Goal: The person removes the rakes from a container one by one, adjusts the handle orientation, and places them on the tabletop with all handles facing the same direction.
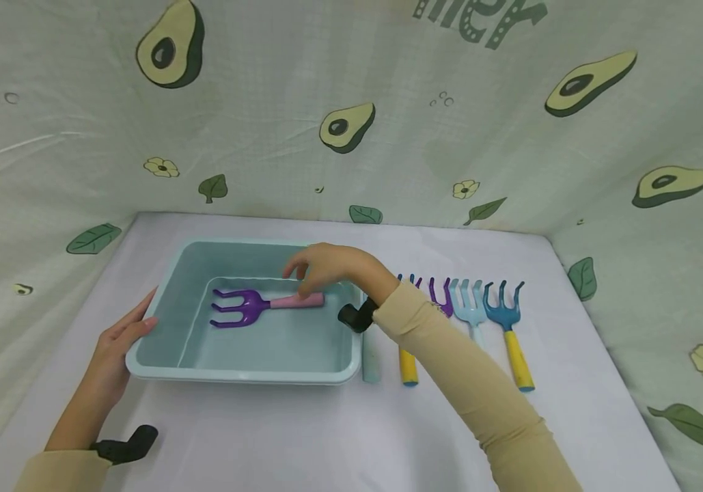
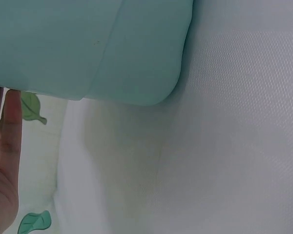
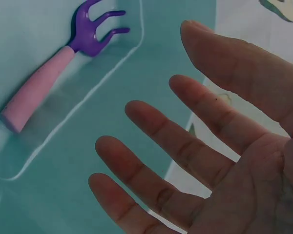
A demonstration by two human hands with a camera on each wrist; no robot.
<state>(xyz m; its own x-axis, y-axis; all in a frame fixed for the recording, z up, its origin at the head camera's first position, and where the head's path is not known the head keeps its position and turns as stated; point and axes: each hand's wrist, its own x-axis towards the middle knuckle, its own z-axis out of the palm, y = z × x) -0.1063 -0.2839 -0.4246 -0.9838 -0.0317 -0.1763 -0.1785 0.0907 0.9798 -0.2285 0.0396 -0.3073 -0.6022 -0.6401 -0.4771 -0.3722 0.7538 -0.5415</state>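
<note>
A purple hand rake with a pink handle [image 1: 250, 307] lies inside a light blue plastic tub [image 1: 240, 376], its tines pointing left. My right hand [image 1: 326, 268] is over the tub's right part, close above the handle end. In the right wrist view its fingers [image 3: 151, 122] are spread and loosely bent with nothing between them, and the rake [image 3: 44, 87] lies apart from them. At the tub's left side, my left hand [image 1: 114, 348] grips the wall, thumb over the rim and fingers along the outside. The left wrist view shows the fingers [image 2: 10, 126] against the tub [image 2: 136, 53].
Right of the tub, several hand rakes lie side by side on the white table [image 1: 449, 437]: a blue one with a yellow handle [image 1: 516, 355], a light blue one [image 1: 468, 304], and others partly behind my right sleeve [image 1: 462, 383]. A pale green handle [image 1: 371, 362] lies beside the tub.
</note>
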